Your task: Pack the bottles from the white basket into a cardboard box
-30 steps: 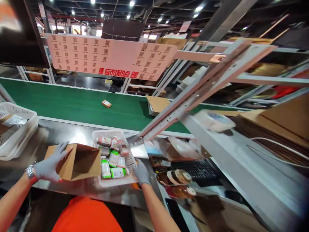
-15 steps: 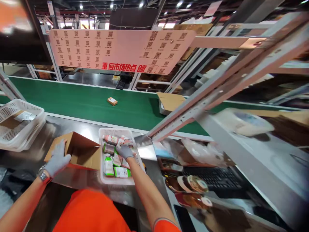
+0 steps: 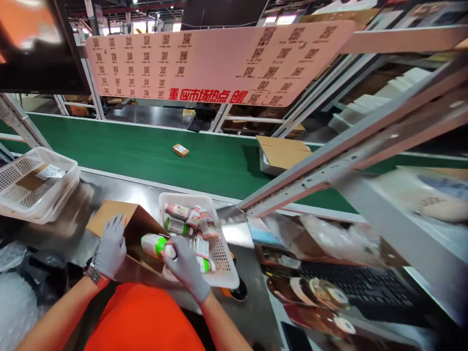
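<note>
My gloved left hand [image 3: 111, 247] grips the near left side of a cardboard box [image 3: 113, 213], which stands with its top toward the basket. In my gloved right hand [image 3: 187, 269] is a small white bottle with a green label [image 3: 152, 243], held by its cap end and tilted over the box's opening. Just right of the box is a white perforated basket [image 3: 227, 263]. Inside it lie several bottles, among them a pink one [image 3: 178, 210] and a green-labelled one [image 3: 177, 226]. My right wrist covers part of the basket's near side.
A stack of white baskets [image 3: 69, 183] stands at the left. Behind the bench runs a green conveyor [image 3: 139, 151], carrying a small carton [image 3: 180, 150] and an open cardboard box [image 3: 283, 151]. At the right are a slanting metal post [image 3: 307, 180], brown bottles [image 3: 307, 290] and a keyboard [image 3: 361, 285].
My right hand has lifted the white and green bottle from the basket and carried it left to the box. My left hand has shifted along the box's side toward its opening.
</note>
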{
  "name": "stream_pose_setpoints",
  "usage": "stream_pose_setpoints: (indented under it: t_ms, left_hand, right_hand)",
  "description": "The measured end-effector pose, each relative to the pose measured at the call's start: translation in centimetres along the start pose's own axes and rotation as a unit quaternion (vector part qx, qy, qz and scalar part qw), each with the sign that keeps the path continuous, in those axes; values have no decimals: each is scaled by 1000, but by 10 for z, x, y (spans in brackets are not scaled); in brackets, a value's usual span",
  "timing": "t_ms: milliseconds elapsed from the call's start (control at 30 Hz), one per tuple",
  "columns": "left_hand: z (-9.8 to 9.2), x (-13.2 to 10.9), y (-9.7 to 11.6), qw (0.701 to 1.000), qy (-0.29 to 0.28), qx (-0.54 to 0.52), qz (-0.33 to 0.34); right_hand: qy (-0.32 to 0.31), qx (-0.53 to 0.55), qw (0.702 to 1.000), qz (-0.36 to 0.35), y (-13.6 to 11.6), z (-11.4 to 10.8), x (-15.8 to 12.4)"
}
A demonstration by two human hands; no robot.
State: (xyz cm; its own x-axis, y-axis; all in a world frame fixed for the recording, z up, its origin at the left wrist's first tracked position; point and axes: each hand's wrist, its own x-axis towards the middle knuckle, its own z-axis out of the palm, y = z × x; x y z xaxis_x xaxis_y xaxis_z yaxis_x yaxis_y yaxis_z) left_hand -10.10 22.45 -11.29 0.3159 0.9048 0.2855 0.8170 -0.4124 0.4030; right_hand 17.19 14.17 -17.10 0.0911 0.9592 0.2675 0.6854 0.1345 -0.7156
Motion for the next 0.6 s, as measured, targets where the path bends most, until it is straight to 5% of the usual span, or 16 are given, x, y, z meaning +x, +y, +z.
stream_pose_setpoints:
  t_ms: [100,200,333,433,500,600]
  left_hand:
    - [1,-1,5,1000,-14,9,14]
    - [2,-1,0,1000,-18,6,23]
    - [1,-3,-12,999,23,4,29]
    - [-2,-5,-15,999,26,-4,36]
    - [-3,-4,-12,999,15,-8,43]
    - [-4,0,-7,999,2,-13,49]
  right_hand:
    - [-113,-38,993,-15,-8,52,0]
    - [-209,-49,976,-33,-3,77,-5]
    - [-120,-32,992,16,27,60,-10]
    - [-28,-80,981,177,57,36,7]
    - [-52,-113,952,278,70,27,28]
    - [-94,-119,937,315,71,26,52]
